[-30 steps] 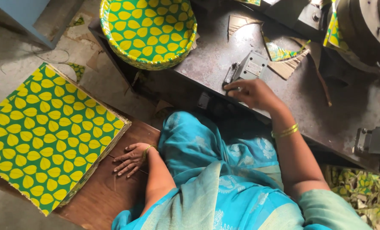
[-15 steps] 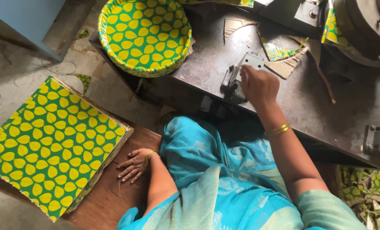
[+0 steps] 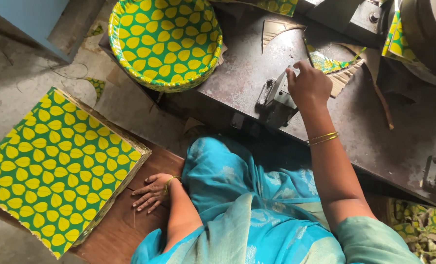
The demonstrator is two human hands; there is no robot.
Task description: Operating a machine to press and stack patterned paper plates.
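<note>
Stack of leaf-print sheets [image 3: 61, 168] at 9 o'clock on wooden board [image 3: 125, 230]; pile of printed bowls [image 3: 165, 41] at 11 on metal bench [image 3: 374, 142], paper scraps [image 3: 333, 66] at 1. Nothing between hands and work. Right hand [image 3: 308, 85] further up than a second ago, now on switch box [image 3: 276, 100], fingers curled over its top edge. Left hand [image 3: 152, 191] unmoved, fingers spread flat on board, just beside stack, holding nothing.
</note>
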